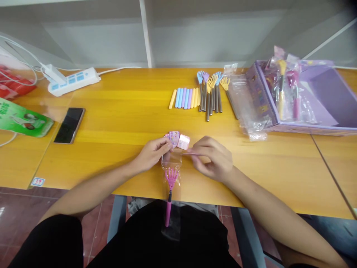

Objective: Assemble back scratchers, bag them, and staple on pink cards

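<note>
A clear plastic bag [175, 219] hangs over the table's front edge with a pink claw-shaped back scratcher [169, 193] inside. The fingers of my left hand [154, 152] are closed on the top of this bag. In a pinch between thumb and fingers, my right hand [213, 158] holds a thin pink card [190, 153], seen nearly edge-on beside the bag's mouth. Just beyond both hands lie several small purple cards [174, 137] and a pale pink one [183, 142].
Several claw heads on metal rods [209, 93] lie at the back, beside coloured handle tubes [185, 98]. Clear bags [245, 100] rest against a purple box [263, 96] containing packed scratchers. At left are a phone [69, 125], a power strip [75, 80] and a green pack [25, 119].
</note>
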`<state>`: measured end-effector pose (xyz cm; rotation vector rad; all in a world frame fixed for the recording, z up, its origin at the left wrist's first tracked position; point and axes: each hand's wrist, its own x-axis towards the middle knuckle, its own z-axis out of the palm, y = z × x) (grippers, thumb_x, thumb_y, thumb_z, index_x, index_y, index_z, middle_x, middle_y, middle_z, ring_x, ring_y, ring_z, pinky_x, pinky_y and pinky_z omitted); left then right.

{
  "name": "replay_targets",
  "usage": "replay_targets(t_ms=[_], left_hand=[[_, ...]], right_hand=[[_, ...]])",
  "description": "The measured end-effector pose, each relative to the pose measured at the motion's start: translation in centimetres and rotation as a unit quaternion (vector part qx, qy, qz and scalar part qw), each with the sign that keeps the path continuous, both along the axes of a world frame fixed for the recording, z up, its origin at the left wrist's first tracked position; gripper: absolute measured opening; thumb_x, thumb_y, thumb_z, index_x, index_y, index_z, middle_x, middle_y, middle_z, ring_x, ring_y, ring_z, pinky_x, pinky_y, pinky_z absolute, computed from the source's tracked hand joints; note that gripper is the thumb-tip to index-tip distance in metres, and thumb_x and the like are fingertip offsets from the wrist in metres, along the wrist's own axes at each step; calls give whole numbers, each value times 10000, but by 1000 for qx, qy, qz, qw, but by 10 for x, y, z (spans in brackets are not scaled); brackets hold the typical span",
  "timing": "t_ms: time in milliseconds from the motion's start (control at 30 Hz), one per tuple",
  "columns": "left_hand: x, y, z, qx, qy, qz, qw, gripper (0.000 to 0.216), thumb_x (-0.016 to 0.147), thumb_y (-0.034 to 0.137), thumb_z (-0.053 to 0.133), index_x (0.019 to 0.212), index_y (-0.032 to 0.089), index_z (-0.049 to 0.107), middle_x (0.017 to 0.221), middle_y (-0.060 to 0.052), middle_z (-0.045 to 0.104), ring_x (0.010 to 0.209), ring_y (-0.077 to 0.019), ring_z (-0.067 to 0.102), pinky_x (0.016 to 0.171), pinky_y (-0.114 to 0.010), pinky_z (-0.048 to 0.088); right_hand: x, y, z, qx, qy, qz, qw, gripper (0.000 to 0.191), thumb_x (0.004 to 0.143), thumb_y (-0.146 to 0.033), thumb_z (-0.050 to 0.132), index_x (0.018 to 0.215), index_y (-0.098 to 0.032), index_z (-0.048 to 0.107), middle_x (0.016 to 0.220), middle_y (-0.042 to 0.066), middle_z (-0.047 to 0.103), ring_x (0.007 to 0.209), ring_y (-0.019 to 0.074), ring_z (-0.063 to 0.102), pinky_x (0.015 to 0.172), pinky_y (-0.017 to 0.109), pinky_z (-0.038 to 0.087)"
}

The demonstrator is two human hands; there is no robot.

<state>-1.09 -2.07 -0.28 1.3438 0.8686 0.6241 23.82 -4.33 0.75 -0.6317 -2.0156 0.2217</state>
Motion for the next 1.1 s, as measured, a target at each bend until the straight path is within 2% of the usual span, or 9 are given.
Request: replay_targets(t_ms=[100,200,400,500,600,733,867,967,1100], left_hand=[[1,-1,0,4,-21,-15,1000,391,1070,566,594,952,193,596,701,31,637,580,-105,595,586,-234,472],[2,-3,2,-11,-50,-33,998,331,1045,522,658,1037,197,597,800,20,648,643,-111,623,614,-235,522],[3,-8,6,-43,-52,-43,997,320,993,451,734,1139,200,599,1026,-43,677,868,-168,698,690,-266,606],[3,-7,6,-10,-27,-49,998,300,998,419,725,1172,196,627,1079,-59,685,920,-172,700,726,-265,601],[3,-6,7,18,-12,-59,998,265,1003,380,711,1166,183,645,1069,-62,697,905,-157,696,759,-267,583],[4,-6,7,20,-1,-62,998,267,992,365,709,1172,179,646,1042,-55,704,876,-151,689,770,-280,572],[4,-6,6,28,9,-66,997,273,991,369,702,1179,177,656,992,-32,680,839,-142,658,768,-281,555],[4,-6,6,24,7,-73,997,275,999,387,696,1162,169,659,918,-11,648,791,-133,624,744,-272,539],[5,-6,7,18,-6,-73,997,275,1003,392,697,1156,167,662,959,-29,671,831,-144,641,775,-277,539]], right_hand=[[-3,-2,-4,12,-68,-13,997,527,982,-81,681,1473,-261,612,1039,64,714,902,199,707,740,319,618],[-4,0,-6,-11,-69,-44,997,563,1014,-81,660,1541,-257,573,1046,70,694,924,195,710,771,318,627],[3,4,-2,-45,-50,-69,995,539,1035,-143,676,1539,-306,580,1077,79,724,910,213,736,798,355,646],[6,4,-3,-64,-51,-83,993,472,1034,-192,704,1481,-310,609,1052,63,755,850,206,753,781,361,653],[7,3,-3,-75,-44,-105,991,387,1024,-251,741,1390,-315,632,956,23,761,737,179,736,713,335,641],[7,5,0,-73,-24,-79,994,292,1006,-255,770,1272,-293,656,957,16,770,698,154,714,666,298,608],[8,8,3,-72,-39,-37,996,276,1013,-222,753,1276,-277,690,1068,50,781,812,167,737,734,308,621],[9,10,2,-58,-58,-31,996,273,1023,-234,739,1292,-281,717,1117,72,759,942,194,750,788,325,637],[9,9,-1,-69,-69,-29,995,299,1035,-246,721,1328,-305,736,1089,69,716,940,192,725,793,327,631]])
